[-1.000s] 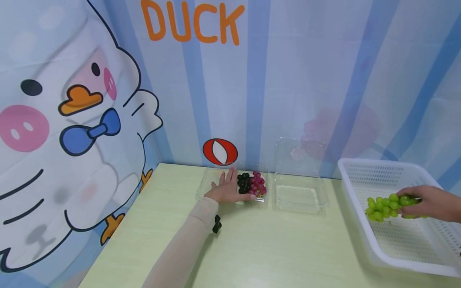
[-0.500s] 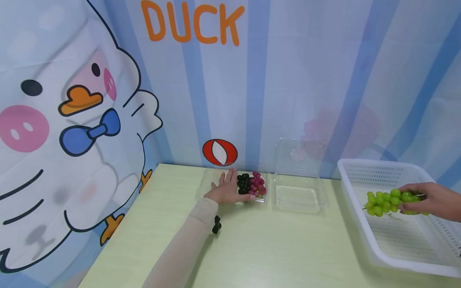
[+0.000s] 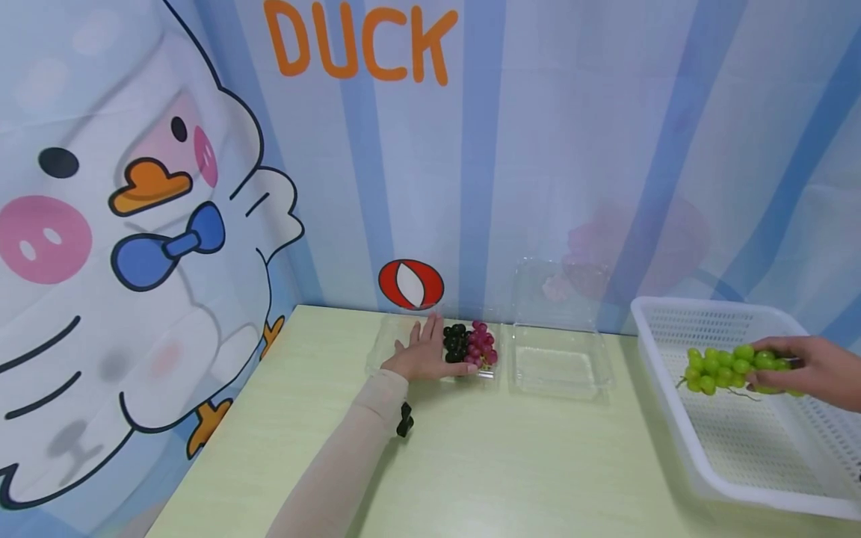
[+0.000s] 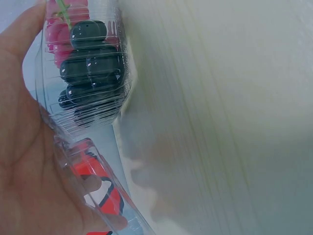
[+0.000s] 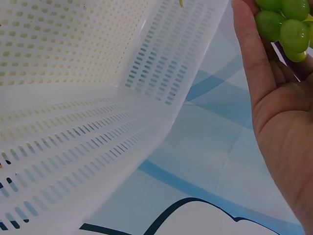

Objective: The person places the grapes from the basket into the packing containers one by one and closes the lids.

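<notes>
My right hand (image 3: 812, 370) grips a bunch of green grapes (image 3: 729, 366) above the white plastic basket (image 3: 699, 463). A thin stem trails from the bunch. In the right wrist view, some green grapes (image 5: 293, 34) show by the fingers. My left hand (image 3: 424, 357) lies spread with straight fingers across a clear plastic box, its thumb along the front. Inside that box sit dark grapes (image 3: 456, 344) and red grapes (image 3: 480, 345). The left wrist view shows the ribbed clear box (image 4: 95, 110) against the palm, with its opened lid (image 4: 115, 183) by the fingers.
A second clear box (image 3: 558, 366), lid raised, stands between the first box and the basket. A striped curtain (image 3: 538, 149) with a duck print hangs right behind the pale table (image 3: 511, 463).
My right hand has lifted the green grapes slightly, and the trailing stem shows more. My left hand and both boxes have stayed where they were.
</notes>
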Action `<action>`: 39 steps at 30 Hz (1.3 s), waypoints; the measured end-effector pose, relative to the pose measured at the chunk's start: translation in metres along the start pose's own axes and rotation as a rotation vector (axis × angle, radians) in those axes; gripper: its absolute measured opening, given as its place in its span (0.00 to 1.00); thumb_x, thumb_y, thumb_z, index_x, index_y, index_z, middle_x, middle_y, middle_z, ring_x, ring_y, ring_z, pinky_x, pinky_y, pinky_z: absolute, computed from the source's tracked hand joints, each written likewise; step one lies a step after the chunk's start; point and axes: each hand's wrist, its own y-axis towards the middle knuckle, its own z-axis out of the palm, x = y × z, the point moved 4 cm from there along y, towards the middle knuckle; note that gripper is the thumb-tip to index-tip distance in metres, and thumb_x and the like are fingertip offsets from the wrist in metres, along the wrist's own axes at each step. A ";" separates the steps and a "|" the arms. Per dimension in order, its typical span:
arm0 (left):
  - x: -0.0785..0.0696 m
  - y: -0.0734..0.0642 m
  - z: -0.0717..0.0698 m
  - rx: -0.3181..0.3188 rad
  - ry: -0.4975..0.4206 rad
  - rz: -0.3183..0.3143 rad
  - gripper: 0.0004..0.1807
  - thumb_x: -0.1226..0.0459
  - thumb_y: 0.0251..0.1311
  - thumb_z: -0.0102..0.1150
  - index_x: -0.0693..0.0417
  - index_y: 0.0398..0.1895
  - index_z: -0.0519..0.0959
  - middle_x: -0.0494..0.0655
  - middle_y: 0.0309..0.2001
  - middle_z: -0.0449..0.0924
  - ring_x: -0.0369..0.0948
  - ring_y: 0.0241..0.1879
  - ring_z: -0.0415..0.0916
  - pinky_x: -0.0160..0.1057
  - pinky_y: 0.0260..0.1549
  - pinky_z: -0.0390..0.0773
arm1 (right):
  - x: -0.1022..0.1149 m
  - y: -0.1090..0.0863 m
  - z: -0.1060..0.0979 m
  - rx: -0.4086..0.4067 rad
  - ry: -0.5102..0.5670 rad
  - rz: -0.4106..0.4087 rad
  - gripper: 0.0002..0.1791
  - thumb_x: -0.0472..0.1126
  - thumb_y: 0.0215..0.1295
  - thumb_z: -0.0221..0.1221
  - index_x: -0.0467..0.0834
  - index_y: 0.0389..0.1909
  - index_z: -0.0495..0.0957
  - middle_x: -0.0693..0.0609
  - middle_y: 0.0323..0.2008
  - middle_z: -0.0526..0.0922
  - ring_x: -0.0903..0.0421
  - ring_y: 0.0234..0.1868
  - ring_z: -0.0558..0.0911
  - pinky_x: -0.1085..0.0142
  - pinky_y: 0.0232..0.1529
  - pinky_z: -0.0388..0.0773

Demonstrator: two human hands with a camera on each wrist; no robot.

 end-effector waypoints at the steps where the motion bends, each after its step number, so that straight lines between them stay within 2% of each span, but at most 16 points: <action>1: 0.000 0.000 0.000 -0.001 0.001 0.000 0.71 0.23 0.49 0.55 0.51 0.83 0.34 0.47 0.83 0.29 0.58 0.81 0.31 0.75 0.69 0.43 | 0.000 0.000 0.000 -0.009 0.005 -0.003 0.37 0.48 0.73 0.60 0.16 0.62 0.64 0.36 0.41 0.81 0.54 0.33 0.82 0.62 0.29 0.79; 10: 0.000 -0.002 0.001 0.000 0.002 0.005 0.70 0.23 0.50 0.55 0.52 0.83 0.35 0.48 0.84 0.29 0.59 0.81 0.32 0.76 0.68 0.44 | 0.007 -0.002 -0.001 -0.043 0.048 -0.011 0.37 0.46 0.74 0.59 0.16 0.63 0.63 0.33 0.41 0.81 0.55 0.32 0.83 0.60 0.31 0.82; 17: 0.000 -0.002 0.001 0.001 0.005 0.000 0.70 0.23 0.50 0.54 0.51 0.83 0.34 0.47 0.84 0.29 0.58 0.81 0.32 0.76 0.68 0.43 | 0.011 -0.002 -0.004 -0.053 0.054 -0.017 0.36 0.45 0.75 0.58 0.16 0.63 0.62 0.32 0.42 0.82 0.58 0.31 0.82 0.64 0.30 0.81; 20: 0.000 -0.001 0.001 -0.002 0.006 -0.005 0.71 0.22 0.50 0.54 0.51 0.83 0.34 0.47 0.84 0.29 0.58 0.81 0.32 0.75 0.69 0.43 | 0.014 -0.001 -0.006 -0.060 0.053 -0.015 0.37 0.47 0.75 0.59 0.16 0.63 0.62 0.29 0.44 0.79 0.52 0.34 0.83 0.61 0.31 0.81; 25: 0.000 0.000 0.000 -0.004 0.013 -0.004 0.71 0.22 0.49 0.53 0.51 0.83 0.35 0.47 0.84 0.29 0.58 0.81 0.32 0.75 0.69 0.44 | 0.020 0.004 -0.008 -0.054 0.030 -0.011 0.41 0.51 0.73 0.60 0.17 0.64 0.62 0.22 0.49 0.75 0.37 0.40 0.84 0.48 0.36 0.83; 28: 0.000 0.000 0.000 0.001 0.018 -0.003 0.71 0.21 0.49 0.53 0.51 0.83 0.35 0.47 0.84 0.29 0.59 0.81 0.32 0.75 0.69 0.44 | 0.025 0.006 -0.008 -0.046 0.039 -0.014 0.42 0.52 0.73 0.60 0.18 0.65 0.62 0.22 0.52 0.75 0.35 0.42 0.84 0.45 0.37 0.82; 33: 0.000 -0.001 -0.001 0.008 0.020 -0.006 0.71 0.21 0.49 0.52 0.51 0.83 0.34 0.47 0.84 0.29 0.59 0.81 0.32 0.75 0.69 0.44 | 0.036 0.012 -0.007 -0.049 0.069 -0.050 0.39 0.50 0.73 0.60 0.19 0.65 0.64 0.24 0.52 0.76 0.37 0.43 0.84 0.49 0.37 0.83; 37: 0.000 -0.001 -0.001 0.012 0.017 -0.005 0.71 0.21 0.49 0.52 0.51 0.83 0.34 0.47 0.84 0.28 0.59 0.81 0.31 0.75 0.69 0.44 | 0.043 0.015 -0.006 -0.047 0.086 -0.067 0.37 0.50 0.73 0.61 0.22 0.65 0.66 0.27 0.52 0.79 0.42 0.43 0.85 0.55 0.36 0.82; 39: 0.001 0.000 -0.001 0.013 0.016 -0.005 0.71 0.21 0.48 0.52 0.51 0.83 0.34 0.47 0.84 0.29 0.59 0.81 0.31 0.75 0.69 0.44 | 0.045 0.018 -0.006 -0.042 0.091 -0.074 0.37 0.50 0.73 0.60 0.22 0.66 0.66 0.26 0.53 0.78 0.43 0.44 0.85 0.53 0.37 0.83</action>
